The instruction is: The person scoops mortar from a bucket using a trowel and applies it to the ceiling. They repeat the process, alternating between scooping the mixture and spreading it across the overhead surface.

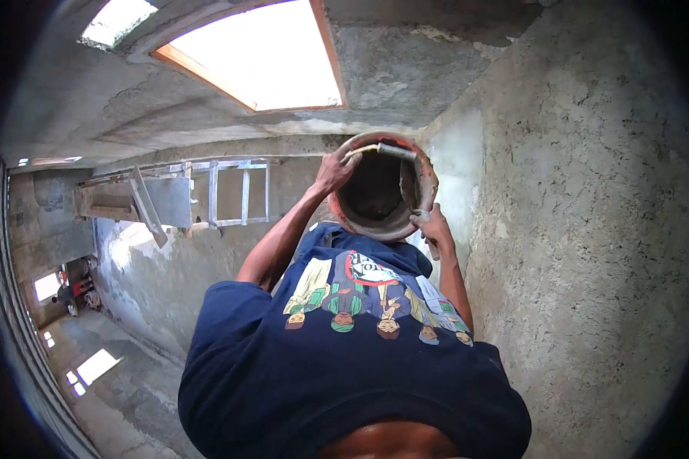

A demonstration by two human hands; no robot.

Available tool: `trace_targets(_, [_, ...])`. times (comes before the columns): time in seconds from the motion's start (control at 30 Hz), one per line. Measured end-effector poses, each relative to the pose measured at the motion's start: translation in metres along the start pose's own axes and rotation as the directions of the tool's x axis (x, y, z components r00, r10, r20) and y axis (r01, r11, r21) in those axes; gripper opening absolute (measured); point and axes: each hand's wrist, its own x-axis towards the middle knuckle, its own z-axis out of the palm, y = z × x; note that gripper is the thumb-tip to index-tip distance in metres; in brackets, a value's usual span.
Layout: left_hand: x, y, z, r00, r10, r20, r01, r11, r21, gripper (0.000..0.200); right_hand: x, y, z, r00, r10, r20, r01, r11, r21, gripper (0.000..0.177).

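Observation:
A round bucket with a red, mortar-crusted rim is tipped so its dark inside faces me, close in front of my shirt. My left hand is closed at the bucket's left rim. From beside its fingers a pale, thin curved rod runs to a grey cylinder across the top of the opening. At the lower right rim, my right hand is wrapped round a trowel. Its mortar-coated blade lies inside the bucket's right side, and the handle end shows below my fist.
A rough plastered wall rises close on my right. Bright window openings are at the top. To the left stand a wooden ladder-like frame and leaning boards. Another person is far off at the left.

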Motion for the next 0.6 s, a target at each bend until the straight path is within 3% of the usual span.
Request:
trace_targets(0.07, [-0.001, -0.007, -0.004, 0.998, -0.016, 0.056, 0.013, 0.998, 0.062, 0.030, -0.003, -0.008, -0.003, 0.997, 0.074, 0.024, -0.073, 0.996, -0.060, 0.079])
trace_targets(0.17, [-0.007, 0.021, -0.019, 0.974, 0.129, 0.186, -0.132, 0.991, 0.004, 0.031, 0.008, 0.003, 0.001, 0.995, 0.096, 0.040, -0.094, 0.994, -0.046, 0.080])
trace_targets(0.2, [-0.006, 0.038, -0.019, 0.972, 0.132, 0.193, -0.135, 0.991, 0.004, 0.031, 0.014, 0.012, 0.006, 0.999, 0.048, -0.004, -0.048, 0.998, -0.037, 0.070])
trace_targets(0.27, [-0.004, 0.071, -0.021, 0.887, 0.458, 0.064, -0.445, 0.883, -0.150, 0.029, 0.016, 0.022, 0.009, 0.999, 0.006, -0.046, -0.008, 1.000, -0.027, 0.060])
trace_targets(0.3, [-0.003, 0.096, -0.035, 0.869, 0.418, 0.264, -0.403, 0.908, -0.111, 0.029, 0.016, 0.024, 0.009, 0.998, -0.003, -0.057, 0.001, 0.999, -0.033, 0.060])
trace_targets(0.33, [0.000, 0.099, -0.035, 0.870, 0.416, 0.265, -0.401, 0.909, -0.111, 0.029, 0.013, 0.020, 0.006, 0.998, -0.015, -0.068, 0.013, 0.999, -0.041, 0.059])
trace_targets(0.4, [0.008, 0.104, -0.026, 0.705, 0.462, 0.537, -0.540, 0.842, -0.015, 0.031, 0.004, 0.008, -0.003, 0.997, -0.008, -0.078, 0.006, 1.000, -0.030, 0.058])
trace_targets(0.43, [0.010, 0.104, -0.021, 0.692, 0.318, 0.648, -0.429, 0.903, 0.014, 0.033, -0.001, 0.001, -0.009, 0.999, 0.025, -0.021, -0.025, 1.000, -0.008, 0.064])
trace_targets(0.53, [0.011, 0.101, -0.012, 0.670, 0.375, 0.640, -0.533, 0.844, 0.064, 0.037, 0.004, 0.002, -0.011, 0.999, 0.038, 0.031, -0.039, 0.999, 0.015, 0.069])
trace_targets(0.6, [0.015, 0.092, -0.007, 0.701, 0.393, 0.595, -0.537, 0.840, 0.077, 0.045, 0.010, 0.005, -0.008, 0.998, -0.011, -0.064, 0.006, 0.997, -0.078, 0.052])
